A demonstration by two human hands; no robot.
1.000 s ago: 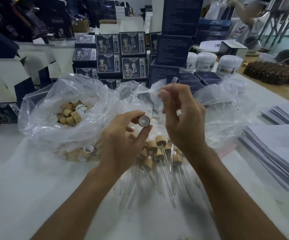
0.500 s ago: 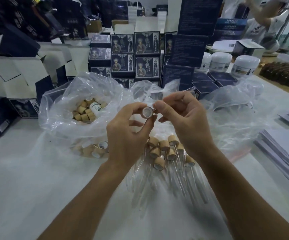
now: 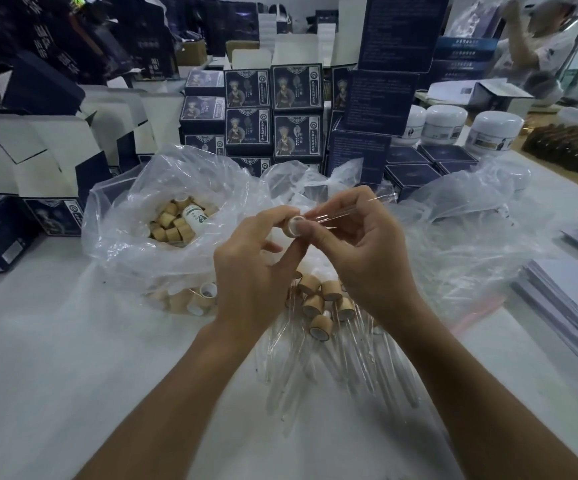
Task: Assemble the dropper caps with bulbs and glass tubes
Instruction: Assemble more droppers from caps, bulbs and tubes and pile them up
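Observation:
My left hand (image 3: 249, 271) pinches a tan dropper cap (image 3: 292, 226) with a white lining, its open end turned toward my right hand. My right hand (image 3: 360, 251) pinches a clear glass tube (image 3: 349, 207); one end meets the cap's opening and the other points up and to the right. Below my hands lies a pile of assembled droppers (image 3: 322, 306), tan caps with glass tubes pointing toward me. A clear plastic bag (image 3: 135, 216) to the left holds several loose tan caps (image 3: 173, 225).
Crumpled clear bags (image 3: 471, 230) lie to the right of my hands. Dark printed boxes (image 3: 273, 112) and white jars (image 3: 445, 123) stand at the back. Stacked paper sheets (image 3: 571, 299) sit at the right edge. A person (image 3: 536, 39) works at the far right.
My hands have come together and risen in the view. The glass tube's end now sits at the cap's opening, where a second ago the hands were apart.

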